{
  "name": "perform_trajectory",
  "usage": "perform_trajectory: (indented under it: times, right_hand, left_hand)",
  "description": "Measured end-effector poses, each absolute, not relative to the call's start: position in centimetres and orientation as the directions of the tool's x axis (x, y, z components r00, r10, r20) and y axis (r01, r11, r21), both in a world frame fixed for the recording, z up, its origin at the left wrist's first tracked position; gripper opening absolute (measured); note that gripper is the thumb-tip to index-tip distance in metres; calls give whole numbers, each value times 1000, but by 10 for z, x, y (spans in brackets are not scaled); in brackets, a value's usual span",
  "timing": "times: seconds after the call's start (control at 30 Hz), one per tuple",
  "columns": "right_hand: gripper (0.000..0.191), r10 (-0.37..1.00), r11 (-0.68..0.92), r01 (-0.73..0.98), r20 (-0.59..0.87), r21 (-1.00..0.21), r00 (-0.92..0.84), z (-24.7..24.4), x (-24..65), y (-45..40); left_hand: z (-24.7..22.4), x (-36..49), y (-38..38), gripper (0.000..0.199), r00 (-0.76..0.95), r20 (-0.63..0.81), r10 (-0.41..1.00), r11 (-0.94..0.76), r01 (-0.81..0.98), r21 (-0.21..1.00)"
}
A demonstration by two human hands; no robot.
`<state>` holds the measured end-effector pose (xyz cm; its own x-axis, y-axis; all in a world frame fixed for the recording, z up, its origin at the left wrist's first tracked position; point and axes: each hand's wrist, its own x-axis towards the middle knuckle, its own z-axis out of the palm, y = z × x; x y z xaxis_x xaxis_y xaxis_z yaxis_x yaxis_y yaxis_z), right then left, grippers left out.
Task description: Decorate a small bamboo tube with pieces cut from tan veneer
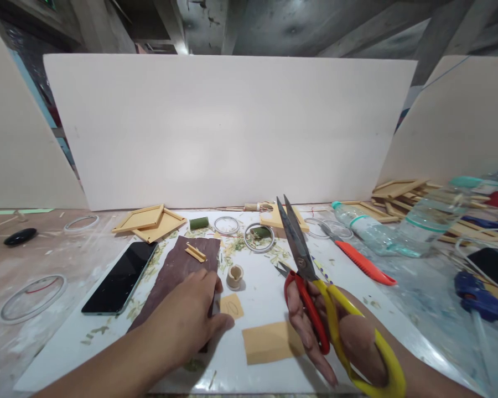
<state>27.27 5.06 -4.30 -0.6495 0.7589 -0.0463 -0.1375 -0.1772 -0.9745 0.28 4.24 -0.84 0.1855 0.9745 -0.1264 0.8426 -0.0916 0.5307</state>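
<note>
My right hand point(315, 326) holds large scissors point(301, 249) with one red and one yellow handle; the blades point up and away, slightly parted. A second, smaller dark blade tip shows beside the red handle. My left hand point(195, 309) rests palm down on the brown sheet point(166, 282), its fingers bent and its thumb stretched toward a small tan paper square point(231, 307). Just beyond the fingers, thin wooden pieces point(196, 252) lie on the sheet. A small round wooden piece point(234, 277) stands on the white board between my hands. Nearer me lies a tan paper rectangle point(269, 342).
A black phone point(120, 278) lies left on the white board point(66, 354). Behind are wooden frames point(143, 218), metal rings point(259, 238) and green pieces point(198, 223). At right lie a red-handled knife point(365, 262), plastic bottles point(369, 232) and a blue glue gun point(481, 296). A white panel point(228, 127) stands behind.
</note>
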Motion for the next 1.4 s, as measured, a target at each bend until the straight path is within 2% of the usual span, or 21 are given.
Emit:
perform_trajectory:
  times: [0.1,0.23,0.37,0.47,0.53,0.67,0.93,1.13,1.2,1.3,1.4]
  right_hand:
    - [81,788,-205,-248,-9,-947,-615,-37,268,47]
    - [74,791,-192,-264,10,-945,-612,-40,268,44]
    - [77,789,-205,-265,1,-942,-614,-41,267,43]
    - [85,764,-248,-155,-95,-956,-638,-31,264,39]
    - [80,752,-228,-68,-131,-971,-646,-25,263,36]
    - [72,727,-214,45,-190,-976,-660,-19,264,31]
    - [71,683,-275,228,-357,-934,-638,-20,267,35]
    - [32,635,-151,368,-375,-917,-675,-10,267,40]
    - [37,636,-126,359,-353,-925,-686,-8,270,40]
    - [60,624,-120,323,-325,-939,-711,-7,272,39]
    - [68,582,-195,349,-394,-917,-711,-3,271,38]
  left_hand:
    - [-11,7,47,20,189,-172,967,-58,819,571]
    - [-7,7,49,10,222,-225,949,-23,760,649]
    - [6,4,41,22,264,-296,918,65,636,769]
    - [17,1,32,39,245,-348,905,210,455,865]
    - [22,-1,28,45,201,-332,922,247,356,901]
    - [24,-5,25,42,160,-273,949,236,217,947]
    - [20,-11,25,48,60,-243,968,229,182,956]
    - [20,-9,21,47,79,-243,967,226,186,956]
    - [19,-9,21,46,97,-232,968,212,181,960]
    - [19,-8,21,44,100,-234,967,213,181,960]
    - [18,-7,20,41,98,-224,970,207,158,966]
